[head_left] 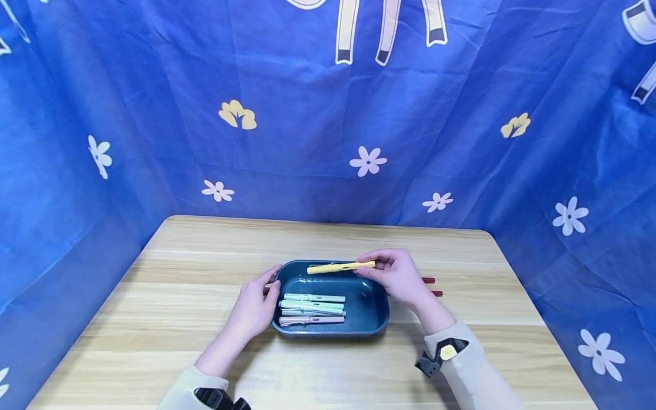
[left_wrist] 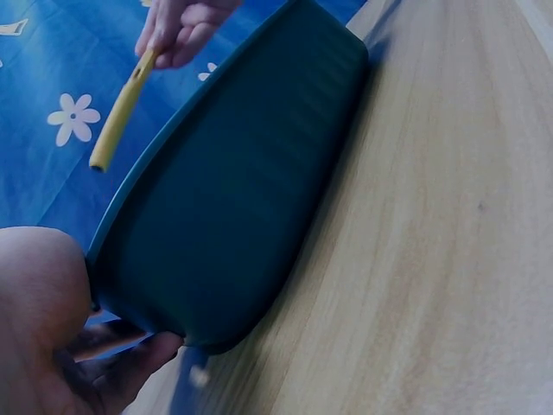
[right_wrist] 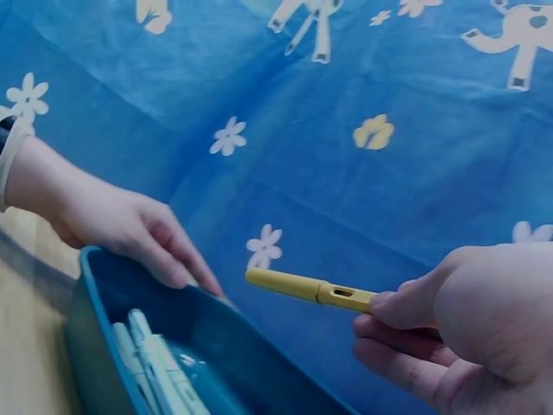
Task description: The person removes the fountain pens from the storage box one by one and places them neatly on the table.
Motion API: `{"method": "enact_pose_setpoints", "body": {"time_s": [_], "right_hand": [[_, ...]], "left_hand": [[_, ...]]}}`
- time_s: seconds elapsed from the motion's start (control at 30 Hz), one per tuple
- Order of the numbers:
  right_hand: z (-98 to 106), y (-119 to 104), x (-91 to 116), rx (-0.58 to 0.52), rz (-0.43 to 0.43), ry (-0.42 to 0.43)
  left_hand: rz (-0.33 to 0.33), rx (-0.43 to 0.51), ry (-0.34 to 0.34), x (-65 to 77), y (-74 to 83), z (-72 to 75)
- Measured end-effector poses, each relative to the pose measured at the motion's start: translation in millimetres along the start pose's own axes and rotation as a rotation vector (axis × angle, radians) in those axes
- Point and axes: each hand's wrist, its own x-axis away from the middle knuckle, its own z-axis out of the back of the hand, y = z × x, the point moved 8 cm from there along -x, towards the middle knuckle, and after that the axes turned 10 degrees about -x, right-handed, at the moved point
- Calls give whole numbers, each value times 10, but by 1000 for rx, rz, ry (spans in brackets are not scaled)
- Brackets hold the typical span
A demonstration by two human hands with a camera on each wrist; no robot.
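Observation:
My right hand (head_left: 397, 274) pinches a yellow capped pen (head_left: 338, 267) by one end, between thumb and fingers. The pen lies level above the far side of a dark teal tray (head_left: 366, 328); in the right wrist view its cap end (right_wrist: 285, 283) points away from the hand. At the tray's left end, my left hand (head_left: 258, 302) grips the wall, and in the left wrist view its fingertips (left_wrist: 160, 350) reach the lower edge. Inside, on the left half, several pale green and bluish pens (head_left: 312, 304) lie side by side, with a mauve pen (head_left: 318, 320) nearest me.
Two dark red stick ends (head_left: 435, 294) stick out on the table beyond the tray's right end, partly hidden by my right hand. The wooden table (head_left: 195, 273) carries the tray near its middle. A blue patterned curtain (head_left: 307, 171) closes off the back and both sides.

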Motion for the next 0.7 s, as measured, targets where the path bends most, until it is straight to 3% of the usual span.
{"method": "enact_pose_setpoints", "body": {"time_s": [0.33,0.7], "right_hand": [[470,-139,207,-53,64,46],[874,-312,436,-31,133,112]], "left_hand": [[-1,2,-1,-5,0,-13],[-7,4,3,-3,2,-19]]}}
